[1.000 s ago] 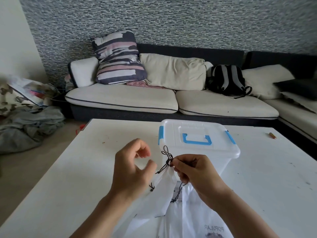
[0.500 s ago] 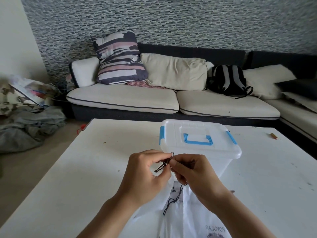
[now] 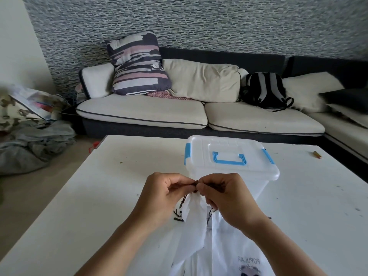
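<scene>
While both hands (image 3: pixel 196 193) pinch cord (image 3: pixel 196 184), bag (image 3: pixel 201 232) hangs

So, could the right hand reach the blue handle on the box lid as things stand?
Probably, yes: nothing lies between the right hand and blue handle, though it pinches the black cord.

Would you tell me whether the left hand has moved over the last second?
Yes. The left hand moved right, toward the lidded box, and now pinches the black cord beside the right hand.
</scene>
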`<move>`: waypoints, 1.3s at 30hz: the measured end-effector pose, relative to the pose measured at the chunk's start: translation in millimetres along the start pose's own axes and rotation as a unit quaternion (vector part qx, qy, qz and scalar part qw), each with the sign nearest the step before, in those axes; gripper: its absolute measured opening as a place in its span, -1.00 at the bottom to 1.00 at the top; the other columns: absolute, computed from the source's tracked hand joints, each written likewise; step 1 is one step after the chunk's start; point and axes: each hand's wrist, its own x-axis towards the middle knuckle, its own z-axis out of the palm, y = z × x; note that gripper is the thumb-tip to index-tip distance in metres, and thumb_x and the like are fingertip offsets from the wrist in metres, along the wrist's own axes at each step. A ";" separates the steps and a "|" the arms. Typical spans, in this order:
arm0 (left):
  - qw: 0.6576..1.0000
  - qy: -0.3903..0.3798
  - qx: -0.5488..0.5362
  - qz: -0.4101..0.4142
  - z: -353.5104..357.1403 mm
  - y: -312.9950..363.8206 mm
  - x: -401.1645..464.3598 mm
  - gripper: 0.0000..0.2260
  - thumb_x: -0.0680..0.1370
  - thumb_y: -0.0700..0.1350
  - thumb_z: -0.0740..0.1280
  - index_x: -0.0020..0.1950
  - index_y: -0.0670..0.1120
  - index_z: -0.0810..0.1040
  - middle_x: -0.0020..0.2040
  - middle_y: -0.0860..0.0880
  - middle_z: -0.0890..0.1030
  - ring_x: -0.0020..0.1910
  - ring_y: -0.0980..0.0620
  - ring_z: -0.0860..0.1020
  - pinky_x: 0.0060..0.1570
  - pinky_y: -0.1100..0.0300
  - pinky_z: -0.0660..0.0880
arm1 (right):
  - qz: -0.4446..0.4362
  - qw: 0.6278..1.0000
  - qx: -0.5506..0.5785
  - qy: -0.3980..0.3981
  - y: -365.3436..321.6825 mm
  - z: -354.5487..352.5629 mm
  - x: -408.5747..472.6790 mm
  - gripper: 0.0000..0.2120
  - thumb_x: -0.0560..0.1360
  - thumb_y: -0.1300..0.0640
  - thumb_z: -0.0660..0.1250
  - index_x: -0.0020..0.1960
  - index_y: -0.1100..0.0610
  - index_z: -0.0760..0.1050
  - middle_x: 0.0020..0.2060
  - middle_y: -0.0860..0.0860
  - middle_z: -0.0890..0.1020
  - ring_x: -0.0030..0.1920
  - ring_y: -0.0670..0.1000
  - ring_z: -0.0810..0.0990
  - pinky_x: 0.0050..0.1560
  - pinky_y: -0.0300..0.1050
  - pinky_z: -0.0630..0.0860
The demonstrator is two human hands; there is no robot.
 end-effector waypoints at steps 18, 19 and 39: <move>0.942 -0.090 -0.254 -0.198 13.6 16.6 -1.0 -0.69 0.64 -0.11 0.25 -0.18 -0.12 0.72 -0.14 -0.10 0.68 -0.14 0.06 0.62 -0.08 0.25 0.52 | -0.170 0.956 -0.224 0.085 -3.7 -2.7 -1.1 -0.84 0.49 0.28 0.44 -0.18 0.07 0.71 -0.34 -0.16 0.65 -0.22 -0.16 0.61 -0.23 -0.41 0.46; 0.954 -0.099 -0.217 -0.181 13.3 15.9 -1.5 -0.72 0.62 -0.03 0.30 -0.14 -0.15 0.71 -0.13 -0.12 0.69 -0.13 0.06 0.63 -0.07 0.25 0.51 | -0.177 0.954 -0.227 0.080 -3.4 -2.1 -1.4 -0.84 0.49 0.27 0.42 -0.17 0.06 0.70 -0.33 -0.15 0.65 -0.22 -0.15 0.61 -0.24 -0.41 0.45; 0.885 0.001 -0.400 -0.237 11.3 15.1 0.5 -0.75 0.54 -0.37 0.33 0.17 -0.15 0.56 -0.15 -0.13 0.64 -0.26 0.02 0.54 -0.11 0.15 0.43 | -0.126 0.980 -0.137 0.072 -0.7 -8.2 3.7 -0.85 0.52 0.25 0.43 -0.14 0.04 0.71 -0.29 -0.14 0.68 -0.21 -0.09 0.64 -0.20 -0.30 0.53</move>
